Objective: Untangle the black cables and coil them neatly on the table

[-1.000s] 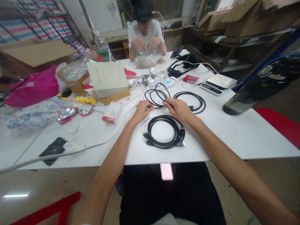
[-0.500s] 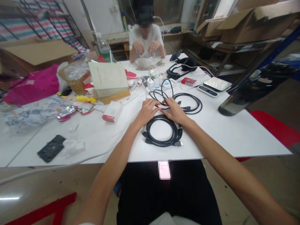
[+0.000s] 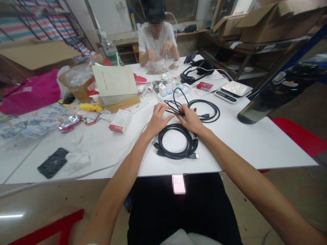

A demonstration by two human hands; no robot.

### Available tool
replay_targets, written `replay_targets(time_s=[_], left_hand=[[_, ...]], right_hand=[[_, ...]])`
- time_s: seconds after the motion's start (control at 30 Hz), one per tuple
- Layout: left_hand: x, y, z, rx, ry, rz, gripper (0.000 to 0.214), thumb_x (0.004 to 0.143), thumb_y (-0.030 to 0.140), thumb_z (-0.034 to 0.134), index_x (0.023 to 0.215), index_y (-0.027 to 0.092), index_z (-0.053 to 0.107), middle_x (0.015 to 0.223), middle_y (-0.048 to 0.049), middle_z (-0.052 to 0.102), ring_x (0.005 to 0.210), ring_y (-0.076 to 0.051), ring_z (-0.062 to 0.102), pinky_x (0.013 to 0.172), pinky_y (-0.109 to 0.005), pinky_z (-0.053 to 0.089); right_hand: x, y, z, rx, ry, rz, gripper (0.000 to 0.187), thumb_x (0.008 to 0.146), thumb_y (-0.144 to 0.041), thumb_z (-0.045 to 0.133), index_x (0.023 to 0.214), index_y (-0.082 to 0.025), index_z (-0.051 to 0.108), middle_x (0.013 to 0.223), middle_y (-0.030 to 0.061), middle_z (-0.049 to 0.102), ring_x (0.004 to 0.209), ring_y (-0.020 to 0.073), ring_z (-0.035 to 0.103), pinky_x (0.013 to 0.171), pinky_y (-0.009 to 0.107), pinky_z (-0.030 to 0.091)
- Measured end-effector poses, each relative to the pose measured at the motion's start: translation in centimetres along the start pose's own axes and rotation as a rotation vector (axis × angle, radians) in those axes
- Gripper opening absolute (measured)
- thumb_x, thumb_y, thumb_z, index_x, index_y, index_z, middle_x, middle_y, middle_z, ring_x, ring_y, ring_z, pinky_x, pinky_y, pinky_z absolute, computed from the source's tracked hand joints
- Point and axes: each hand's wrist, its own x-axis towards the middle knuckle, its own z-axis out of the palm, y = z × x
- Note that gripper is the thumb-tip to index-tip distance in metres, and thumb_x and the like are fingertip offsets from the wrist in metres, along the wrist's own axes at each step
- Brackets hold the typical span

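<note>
My right hand (image 3: 190,118) is closed around a bunch of loops of black cable (image 3: 176,96), raised above the table. At the left end of these loops is my left hand (image 3: 159,117), its thumb apart from its fingers and the fingertips beside or touching the cable. Just in front of both hands, a coiled HDMI cable (image 3: 160,153) lies flat, with several plugs showing around the ring. Beyond my right hand, more black cable (image 3: 219,110) lies in a wide loop, with a plug (image 3: 205,116) inside it.
A co-worker (image 3: 157,42) sits across the table, hands at a clear plastic bag. White chargers (image 3: 162,90) on a power strip, a headset (image 3: 189,76), a small scale (image 3: 236,89) and a dark bottle (image 3: 270,95) stand around. Boxes, papers and a black tray (image 3: 53,162) lie left.
My left thumb and fingers have spread apart, and that hand has shifted slightly left. My right hand keeps the cable loops gathered. The co-worker's hands have moved at the bag.
</note>
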Motion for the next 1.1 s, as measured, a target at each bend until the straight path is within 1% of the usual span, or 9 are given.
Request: replay_targets(time_s=[0.1,0.17,0.33,0.5,0.6,0.73,0.87,1.0,1.1], left_hand=[[-0.2,-0.6,0.4,-0.069,0.028,-0.136,0.051,0.094,0.039,0.079,0.138,0.024,0.060,0.139,-0.0147,0.060,0.130,-0.028,0.058,0.104,-0.042,0.054],[-0.3,-1.1,0.7,-0.151,0.023,-0.223,0.056,0.093,0.038,0.080,0.142,0.024,0.057,0.144,-0.0154,0.058,0.130,-0.027,0.059,0.100,-0.039,0.056],[-0.1,-1.9,1.0,-0.385,0.033,-0.357,0.041,0.097,0.038,0.071,0.133,0.022,0.062,0.133,-0.0133,0.070,0.123,-0.025,0.067,0.098,-0.037,0.056],[0.4,-1.6,0.8,-0.802,0.015,-0.593,0.041,0.098,0.043,0.063,0.131,0.020,0.059,0.106,-0.0122,0.080,0.100,-0.026,0.079,0.089,-0.041,0.060],[0.7,-0.8,0.3,-1.022,0.020,-0.704,0.040,0.100,0.048,0.058,0.127,0.019,0.060,0.108,-0.0144,0.081,0.104,-0.028,0.080,0.095,-0.046,0.060],[1.3,0.5,-0.4,-1.106,-0.037,-0.699,0.048,0.100,0.062,0.056,0.117,0.019,0.068,0.121,-0.0173,0.080,0.122,-0.033,0.074,0.102,-0.050,0.060],[1.7,1.9,-1.0,-1.149,-0.052,-0.649,0.060,0.102,0.071,0.050,0.114,0.016,0.073,0.124,-0.0188,0.078,0.131,-0.038,0.069,0.105,-0.054,0.059],[2.0,3.2,-1.5,-1.354,0.014,-0.775,0.069,0.104,0.074,0.045,0.115,0.012,0.074,0.119,-0.0195,0.079,0.128,-0.035,0.071,0.106,-0.047,0.060],[2.3,3.9,-1.5,-1.521,0.101,-0.878,0.055,0.106,0.061,0.054,0.112,0.010,0.074,0.111,-0.0170,0.079,0.117,-0.028,0.075,0.105,-0.038,0.059]], right_hand=[[0.0,-0.4,-0.6,0.073,0.076,0.061,0.028,0.101,-0.044,0.054,0.120,-0.023,0.053,0.102,0.0124,0.076,0.081,0.0300,0.067,0.071,0.038,0.045],[0.0,-0.7,-1.1,0.088,0.131,0.072,0.028,0.103,-0.049,0.052,0.113,-0.024,0.057,0.097,0.0116,0.077,0.077,0.0289,0.068,0.068,0.036,0.044],[-0.1,-1.6,-2.0,0.109,0.213,0.091,0.034,0.105,-0.056,0.048,0.101,-0.025,0.061,0.082,0.0087,0.073,0.070,0.0259,0.066,0.064,0.034,0.043],[-0.4,-2.1,-1.8,0.038,0.123,0.021,0.028,0.104,-0.049,0.048,0.099,-0.024,0.059,0.083,0.0097,0.072,0.068,0.0251,0.064,0.065,0.034,0.040],[-0.6,-2.3,-1.6,-0.028,0.013,-0.007,0.026,0.102,-0.047,0.050,0.097,-0.024,0.060,0.075,0.0077,0.069,0.064,0.0250,0.061,0.063,0.033,0.035],[-0.6,-2.3,-1.4,-0.136,-0.105,-0.046,0.028,0.100,-0.042,0.050,0.107,-0.020,0.066,0.082,0.0118,0.074,0.070,0.0287,0.063,0.064,0.034,0.032],[-0.4,-2.2,-1.3,-0.186,-0.124,-0.033,0.034,0.101,-0.036,0.046,0.121,-0.016,0.065,0.089,0.0151,0.077,0.074,0.0303,0.065,0.065,0.035,0.033],[-0.4,-2.3,-1.4,-0.207,-0.111,-0.021,0.041,0.104,-0.036,0.043,0.132,-0.013,0.061,0.098,0.0165,0.079,0.078,0.0304,0.067,0.067,0.034,0.034],[-0.5,-2.3,-1.5,-0.263,-0.120,-0.029,0.040,0.105,-0.037,0.041,0.127,-0.012,0.063,0.095,0.0165,0.079,0.076,0.0294,0.067,0.066,0.033,0.032]])
